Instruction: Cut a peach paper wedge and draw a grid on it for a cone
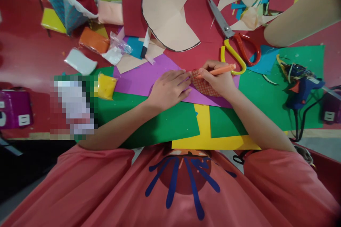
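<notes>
My right hand (217, 79) is closed around an orange marker (223, 69), its tip down at a small brown paper piece (204, 84) with a crisscross grid drawn on it. Lying flat, my left hand (170, 88) rests with its fingertips at the left edge of that piece. Under both is a purple paper sheet (133, 79), on top of green sheets (149, 124). Just beyond my right hand lie scissors (226, 30) with one yellow and one red handle, blades pointing away. A large cream paper cutout (167, 14) with a black outline lies farther back.
A blue glue gun (303, 92) with its cord lies at the right, below a thick cardboard tube (303, 14). Paper scraps (250, 7) pile up at the back right. Clay packets (94, 40) and a blue paper cone (70, 16) crowd the left. A yellow sheet (213, 143) lies nearest me.
</notes>
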Demonstrator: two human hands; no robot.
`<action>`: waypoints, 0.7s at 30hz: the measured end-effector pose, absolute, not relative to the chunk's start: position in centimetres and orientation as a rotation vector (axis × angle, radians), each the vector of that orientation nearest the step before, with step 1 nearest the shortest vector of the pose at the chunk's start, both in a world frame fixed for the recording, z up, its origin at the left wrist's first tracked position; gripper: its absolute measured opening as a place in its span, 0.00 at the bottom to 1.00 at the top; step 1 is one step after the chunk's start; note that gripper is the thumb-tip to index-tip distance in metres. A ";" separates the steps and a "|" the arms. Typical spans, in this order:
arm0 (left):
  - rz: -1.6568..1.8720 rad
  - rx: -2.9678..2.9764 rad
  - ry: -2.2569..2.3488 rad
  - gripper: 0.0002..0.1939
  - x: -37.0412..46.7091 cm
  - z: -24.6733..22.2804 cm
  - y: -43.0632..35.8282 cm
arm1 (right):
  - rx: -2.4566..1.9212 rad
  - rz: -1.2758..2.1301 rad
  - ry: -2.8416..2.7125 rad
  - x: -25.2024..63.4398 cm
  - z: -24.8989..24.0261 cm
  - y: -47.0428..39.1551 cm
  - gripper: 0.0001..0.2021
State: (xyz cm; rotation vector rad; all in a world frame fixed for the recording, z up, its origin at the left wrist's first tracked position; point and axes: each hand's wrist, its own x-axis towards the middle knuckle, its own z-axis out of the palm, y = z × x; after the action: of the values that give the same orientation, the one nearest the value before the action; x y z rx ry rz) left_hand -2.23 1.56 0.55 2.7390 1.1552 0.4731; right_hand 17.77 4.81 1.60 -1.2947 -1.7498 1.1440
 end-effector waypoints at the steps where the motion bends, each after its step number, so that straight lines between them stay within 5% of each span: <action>1: 0.463 2.726 1.158 0.17 -2.2 0.5 1.6 | -1.298 1.136 -1.761 17.8 1.5 4.8 0.13; 21: 0.458 2.619 1.162 0.20 -2.3 0.5 1.6 | -1.330 1.162 -1.871 17.8 1.6 4.9 0.15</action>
State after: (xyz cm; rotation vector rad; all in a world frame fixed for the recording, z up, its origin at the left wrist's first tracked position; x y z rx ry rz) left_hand -2.29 1.55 0.51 2.6191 1.1620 0.4585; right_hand 17.80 4.88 1.64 -1.3296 -1.8707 1.1620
